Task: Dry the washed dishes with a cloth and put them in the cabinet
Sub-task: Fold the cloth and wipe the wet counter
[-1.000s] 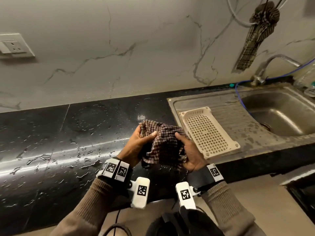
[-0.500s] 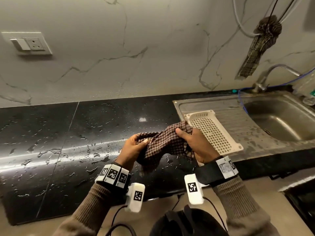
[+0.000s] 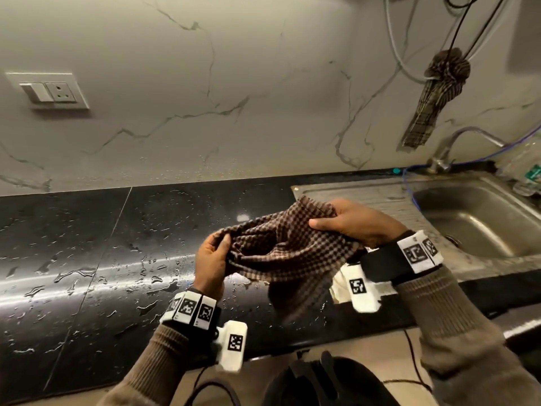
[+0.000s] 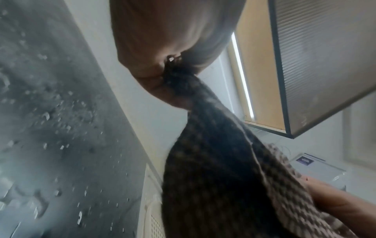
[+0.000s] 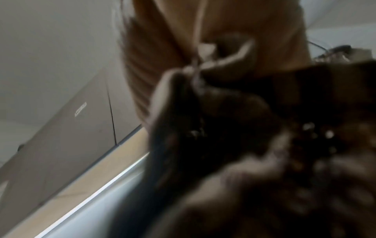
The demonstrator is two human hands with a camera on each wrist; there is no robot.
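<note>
A brown checked cloth [image 3: 289, 253] hangs stretched between both hands above the wet black counter [image 3: 87, 259]. My left hand [image 3: 212, 253] pinches its left end, seen close up in the left wrist view, where the cloth [image 4: 213, 177] runs down from the left hand [image 4: 162, 67]. My right hand [image 3: 351, 222] grips the cloth's upper right corner, over the sink's drainboard [image 3: 366, 194]. The right wrist view is blurred; the cloth [image 5: 254, 153] fills it below the right hand [image 5: 203, 61]. No dishes show in any view.
A steel sink [image 3: 480, 227] with a tap [image 3: 456, 142] lies at right. A cream plastic tray [image 3: 339, 288] is mostly hidden behind the cloth and right wrist. Another checked rag [image 3: 433, 98] hangs on the marble wall. A wall cabinet [image 4: 325, 64] is overhead. A socket plate [image 3: 48, 90] is left.
The hands have drawn apart and lifted, spreading the bunched cloth out; the right hand moved up and right over the drainboard. The head view tilted upward.
</note>
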